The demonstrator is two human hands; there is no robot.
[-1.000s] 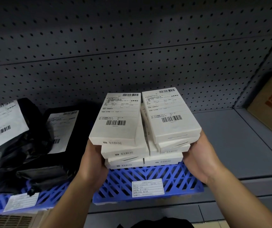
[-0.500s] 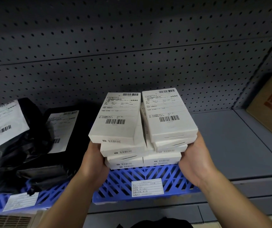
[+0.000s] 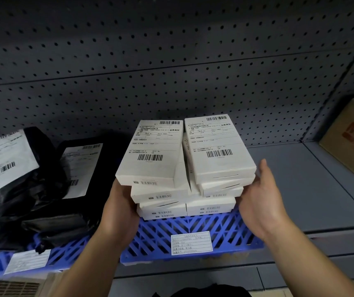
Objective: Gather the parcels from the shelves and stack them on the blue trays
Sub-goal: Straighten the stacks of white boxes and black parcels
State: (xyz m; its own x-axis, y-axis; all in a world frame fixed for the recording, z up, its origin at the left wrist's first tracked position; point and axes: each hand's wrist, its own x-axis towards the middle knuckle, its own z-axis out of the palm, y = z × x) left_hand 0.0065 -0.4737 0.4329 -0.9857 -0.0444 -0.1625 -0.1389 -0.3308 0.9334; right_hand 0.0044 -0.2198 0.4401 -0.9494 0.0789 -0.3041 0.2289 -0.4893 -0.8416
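The white boxes sit in two stacks at the back edge of the blue tray, so this looks like the setting-down step. The left hand presses the left stack, fingers hidden behind it, so I cannot tell their state. The right hand is spread, fingers apart, beside the right stack. Next, square the crooked boxes. Labels show barcodes and small, probably Chinese print; nothing reads clearly.

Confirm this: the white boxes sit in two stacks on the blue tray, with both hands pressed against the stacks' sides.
Not quite. The head view shows only the left hand against the white boxes; the right hand is open and just clear of them. The two stacks do rest on the blue tray.
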